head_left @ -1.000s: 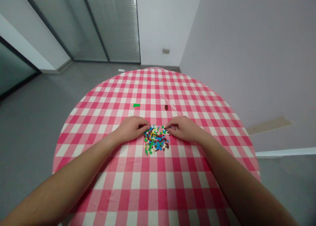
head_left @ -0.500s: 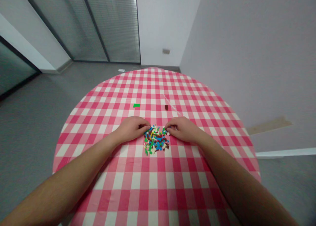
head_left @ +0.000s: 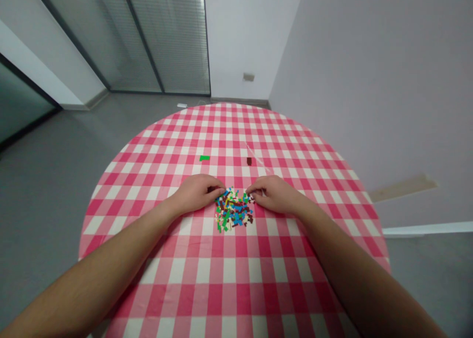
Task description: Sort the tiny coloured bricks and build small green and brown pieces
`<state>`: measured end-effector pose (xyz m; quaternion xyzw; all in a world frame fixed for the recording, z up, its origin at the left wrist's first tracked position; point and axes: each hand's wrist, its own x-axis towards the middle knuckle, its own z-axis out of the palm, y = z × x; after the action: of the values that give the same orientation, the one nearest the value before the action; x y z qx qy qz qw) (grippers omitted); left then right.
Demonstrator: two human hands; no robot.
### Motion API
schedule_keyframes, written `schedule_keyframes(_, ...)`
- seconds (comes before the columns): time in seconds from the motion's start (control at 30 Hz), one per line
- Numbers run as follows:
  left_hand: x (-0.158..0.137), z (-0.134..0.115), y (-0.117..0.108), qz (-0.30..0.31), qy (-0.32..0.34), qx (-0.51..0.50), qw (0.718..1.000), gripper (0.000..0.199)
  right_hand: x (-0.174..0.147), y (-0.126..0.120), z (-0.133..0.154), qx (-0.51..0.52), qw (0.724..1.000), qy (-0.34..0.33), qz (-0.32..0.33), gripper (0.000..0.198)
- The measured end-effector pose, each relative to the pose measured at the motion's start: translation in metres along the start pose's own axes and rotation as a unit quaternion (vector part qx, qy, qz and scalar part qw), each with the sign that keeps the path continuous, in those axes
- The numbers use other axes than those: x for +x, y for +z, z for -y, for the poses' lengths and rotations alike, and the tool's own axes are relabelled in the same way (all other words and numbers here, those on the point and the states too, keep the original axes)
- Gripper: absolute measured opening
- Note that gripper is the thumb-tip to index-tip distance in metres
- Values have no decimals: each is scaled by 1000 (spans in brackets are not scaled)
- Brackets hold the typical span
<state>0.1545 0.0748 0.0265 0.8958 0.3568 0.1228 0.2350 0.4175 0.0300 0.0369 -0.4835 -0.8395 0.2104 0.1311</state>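
A small pile of tiny colored building pieces (head_left: 233, 211), in green, blue, brown, yellow and white, lies on a round table with a pink-and-white checked cloth (head_left: 229, 274). My left hand (head_left: 195, 192) rests on the cloth at the pile's upper left edge, fingers curled in and fingertips touching the pieces. My right hand (head_left: 272, 194) mirrors it at the pile's upper right edge, its thumb and fingertips pinched together at the pieces. Whether either hand has a piece between its fingers is too small to see.
A single green piece (head_left: 204, 157) and a single brown piece (head_left: 249, 161) lie apart on the cloth beyond my hands. Grey floor surrounds the table. A plain wall stands to the right, and glass partitions with blinds at the back left.
Almost nothing has moved. My right hand's fingertips have shifted slightly at the pile's edge; my left hand stays in place.
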Motion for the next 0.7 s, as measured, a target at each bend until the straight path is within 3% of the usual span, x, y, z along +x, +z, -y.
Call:
schedule_keyframes(0.47, 0, 2, 2, -6, 4, -2, 1000, 27, 2, 0, 0, 13, 999, -24, 17, 17)
schedule_keyframes(0.57, 0, 2, 2, -4, 9, -2, 1000, 27, 3, 0, -3, 14, 999, -15, -45, 17)
schedule_keyframes(0.7, 0, 2, 1, -5, 7, -3, 1000, 26, 7, 3, -17, -16, 980, 69, -186, 20)
